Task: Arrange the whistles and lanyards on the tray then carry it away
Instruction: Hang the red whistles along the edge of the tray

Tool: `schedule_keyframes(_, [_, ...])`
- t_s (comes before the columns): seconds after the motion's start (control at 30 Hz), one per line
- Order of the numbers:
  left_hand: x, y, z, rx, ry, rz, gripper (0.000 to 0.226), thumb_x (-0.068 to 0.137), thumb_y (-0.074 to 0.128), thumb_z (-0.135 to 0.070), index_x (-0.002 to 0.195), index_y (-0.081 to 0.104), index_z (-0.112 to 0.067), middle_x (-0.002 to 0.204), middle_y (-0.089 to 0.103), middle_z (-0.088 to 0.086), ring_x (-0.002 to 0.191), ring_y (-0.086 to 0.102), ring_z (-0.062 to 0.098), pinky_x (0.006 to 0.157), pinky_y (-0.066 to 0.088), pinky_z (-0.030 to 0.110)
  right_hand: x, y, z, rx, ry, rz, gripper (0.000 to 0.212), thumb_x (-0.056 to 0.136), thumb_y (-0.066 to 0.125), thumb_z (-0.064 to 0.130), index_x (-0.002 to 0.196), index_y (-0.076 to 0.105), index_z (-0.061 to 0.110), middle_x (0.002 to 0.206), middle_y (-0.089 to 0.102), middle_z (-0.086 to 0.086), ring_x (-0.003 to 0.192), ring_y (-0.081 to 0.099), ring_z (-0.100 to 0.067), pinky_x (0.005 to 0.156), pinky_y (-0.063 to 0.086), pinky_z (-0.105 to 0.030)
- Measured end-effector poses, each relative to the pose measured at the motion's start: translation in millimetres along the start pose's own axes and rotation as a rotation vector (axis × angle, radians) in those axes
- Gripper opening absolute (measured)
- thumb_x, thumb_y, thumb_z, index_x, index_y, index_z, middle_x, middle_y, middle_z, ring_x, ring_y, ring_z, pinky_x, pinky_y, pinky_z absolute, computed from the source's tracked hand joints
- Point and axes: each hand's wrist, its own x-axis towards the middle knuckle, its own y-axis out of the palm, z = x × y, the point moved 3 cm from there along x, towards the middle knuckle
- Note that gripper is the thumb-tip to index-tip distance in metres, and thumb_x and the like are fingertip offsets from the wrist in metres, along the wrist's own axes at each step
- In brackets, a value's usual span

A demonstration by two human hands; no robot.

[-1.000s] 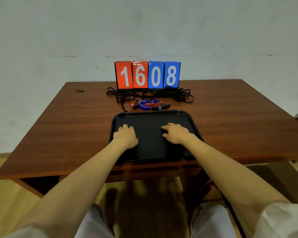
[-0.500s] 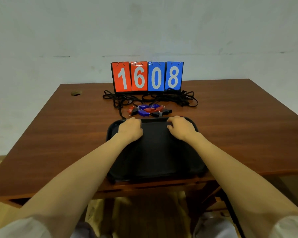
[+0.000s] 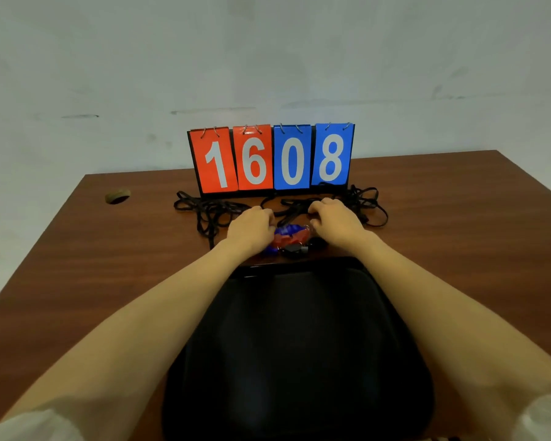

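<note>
Head view: hands [image 3: 251, 229] over whistles [image 3: 290, 238].

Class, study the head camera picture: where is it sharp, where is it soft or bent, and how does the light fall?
Head view: the scoreboard digits are crisp; the hands, left and right, and the whistles look slightly soft; the table edges splay from wide-angle distortion; light is dim and even; the tray shows almost no detail.

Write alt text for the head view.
Both hands, left hand and right hand, reach over an empty black tray to whistles and tangled black lanyards on a wooden table, before a scoreboard reading 1608.
</note>
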Motion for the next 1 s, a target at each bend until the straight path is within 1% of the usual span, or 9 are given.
schedule_keyframes(0.13, [13.8, 14.9, 7.2, -0.057, 0.085, 0.039, 0.031, 0.089, 0.060, -0.031, 0.117, 0.059, -0.016, 0.119, 0.057, 0.006, 0.109, 0.052, 0.022, 0.088, 0.048, 0.034, 11.8, 18.2, 6.0, 0.032, -0.092, 0.111, 0.030, 0.093, 0.054, 0.031, 0.121, 0.056, 0.019, 0.115, 0.057, -0.004, 0.103, 0.054, -0.019, 0.086, 0.050, -0.034])
schedule_keyframes(0.27, [16.4, 22.4, 9.0, -0.041, 0.132, 0.022, 0.036, 0.088, 0.062, -0.030, 0.122, 0.058, -0.017, 0.123, 0.056, 0.004, 0.117, 0.047, 0.021, 0.093, 0.045, 0.033, 15.9, 22.1, 1.6, 0.130, -0.074, 0.130, 0.030, 0.095, 0.050, 0.025, 0.123, 0.058, 0.018, 0.116, 0.059, -0.004, 0.105, 0.057, -0.019, 0.090, 0.050, -0.034])
schedule_keyframes(0.37, [13.8, 24.5, 7.4, -0.027, 0.101, -0.016, 0.035, 0.090, 0.059, -0.029, 0.121, 0.056, -0.015, 0.120, 0.056, 0.005, 0.114, 0.049, 0.023, 0.093, 0.047, 0.036, 13.5, 22.6, 4.6, 0.203, -0.048, 0.166, 0.035, 0.093, 0.055, 0.034, 0.125, 0.057, 0.022, 0.117, 0.061, 0.000, 0.105, 0.059, -0.016, 0.091, 0.052, -0.037])
schedule_keyframes(0.47, [11.6, 25.2, 2.1, 0.048, 0.087, 0.004, 0.033, 0.090, 0.056, -0.026, 0.120, 0.053, -0.014, 0.120, 0.056, 0.005, 0.113, 0.048, 0.025, 0.094, 0.042, 0.039, 10.0, 25.1, 6.1, 0.203, 0.011, 0.127, 0.037, 0.088, 0.062, 0.035, 0.121, 0.057, 0.020, 0.115, 0.059, 0.001, 0.102, 0.058, -0.016, 0.088, 0.052, -0.036])
schedule_keyframes(0.57, [8.2, 27.6, -4.2, 0.155, 0.118, -0.001, 0.038, 0.089, 0.056, -0.024, 0.125, 0.050, -0.014, 0.127, 0.053, 0.007, 0.117, 0.046, 0.027, 0.097, 0.039, 0.040, 5.5, 26.4, -3.1, 0.175, 0.089, 0.024, 0.019, 0.091, 0.058, 0.033, 0.102, 0.059, 0.017, 0.106, 0.060, -0.003, 0.093, 0.057, -0.017, 0.076, 0.050, -0.031])
schedule_keyframes(0.63, [5.3, 31.1, -5.4, 0.185, 0.082, -0.050, 0.044, 0.087, 0.059, -0.023, 0.128, 0.046, -0.010, 0.129, 0.049, 0.010, 0.119, 0.045, 0.029, 0.098, 0.040, 0.040, -0.1, 27.3, -6.4, 0.172, 0.099, 0.033, 0.019, 0.092, 0.055, 0.034, 0.097, 0.061, 0.016, 0.104, 0.060, -0.004, 0.093, 0.058, -0.018, 0.077, 0.051, -0.032])
schedule_keyframes(0.73, [2.9, 30.0, -4.2, 0.211, -0.018, -0.093, 0.042, 0.088, 0.059, -0.020, 0.125, 0.047, -0.004, 0.127, 0.048, 0.015, 0.117, 0.045, 0.031, 0.096, 0.041, 0.039, -10.3, 27.3, -0.8, 0.183, 0.100, 0.115, 0.025, 0.089, 0.060, 0.037, 0.104, 0.062, 0.018, 0.104, 0.059, 0.000, 0.095, 0.058, -0.016, 0.084, 0.053, -0.035])
schedule_keyframes(0.8, [2.4, 26.3, -6.3, 0.278, 0.004, -0.088, 0.036, 0.089, 0.057, -0.015, 0.123, 0.051, -0.005, 0.127, 0.047, 0.015, 0.118, 0.043, 0.031, 0.097, 0.040, 0.038, -15.0, 26.1, 5.0, 0.182, 0.134, 0.112, 0.026, 0.090, 0.060, 0.034, 0.109, 0.061, 0.017, 0.108, 0.061, -0.002, 0.099, 0.058, -0.019, 0.086, 0.052, -0.036])
schedule_keyframes(1.0, [-3.9, 27.0, -8.9, 0.260, 0.050, 0.015, 0.040, 0.093, 0.047, -0.008, 0.133, 0.044, -0.009, 0.132, 0.048, 0.017, 0.123, 0.043, 0.035, 0.099, 0.041, 0.042, -33.3, 21.0, 10.6, 0.130, 0.239, -0.080, 0.028, 0.096, 0.052, 0.019, 0.119, 0.049, 0.005, 0.120, 0.056, -0.014, 0.110, 0.053, -0.031, 0.080, 0.045, -0.039])
